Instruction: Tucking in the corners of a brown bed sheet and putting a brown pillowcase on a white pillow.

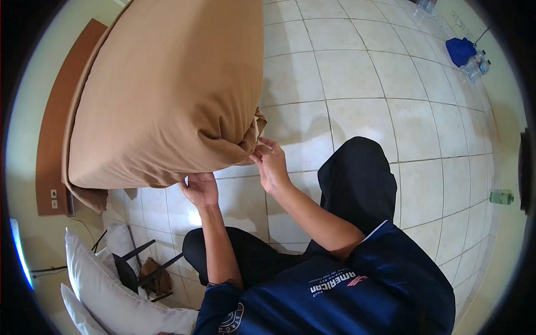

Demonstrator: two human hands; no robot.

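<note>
A brown bed sheet (167,96) covers the bed in front of me, with deep folds gathered at the near right corner. My left hand (200,188) is palm up at the bed's near edge, its fingers hidden beneath the sheet. At the corner, my right hand (271,165) has its thumb and fingertips on the bunched cloth and appears to pinch it. A small pale patch (256,124) shows between the folds just above that hand.
White pillows (113,280) rest at the lower left, beside a dark-framed chair (140,251). A brown headboard (63,125) runs along the left wall. Pale tiles (356,75) cover the floor. Plastic bottles (473,69), a blue bag (459,51) and a green bottle (501,197) lie near the right wall.
</note>
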